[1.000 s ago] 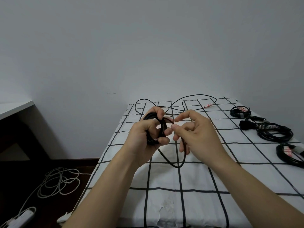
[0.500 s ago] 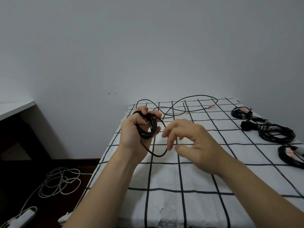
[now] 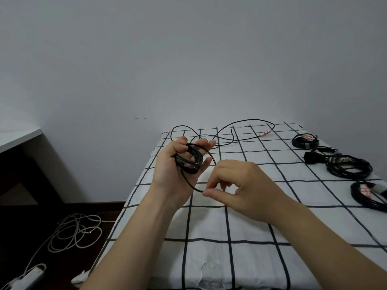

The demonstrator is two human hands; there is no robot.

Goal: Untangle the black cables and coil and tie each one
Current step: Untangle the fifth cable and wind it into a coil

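My left hand (image 3: 174, 166) is raised above the checked sheet (image 3: 251, 216) with a small coil of black cable (image 3: 189, 161) wound around its fingers. A strand runs down from the coil to my right hand (image 3: 236, 185), which pinches it between thumb and fingertips. The rest of that black cable (image 3: 226, 132) lies in loose loops on the far part of the sheet, ending at a red-and-white tie (image 3: 264, 133).
Three coiled, tied black cables lie along the right side: one far (image 3: 304, 141), one middle (image 3: 347, 166), one near (image 3: 368, 194). Off the left edge, a white cable (image 3: 75, 233) and a power strip (image 3: 29, 277) lie on the dark floor. A white desk edge (image 3: 18, 137) is at left.
My left hand turned palm-up and moved left with the coil. My right hand let go near the coil, dropped lower, and now pinches the strand further down.
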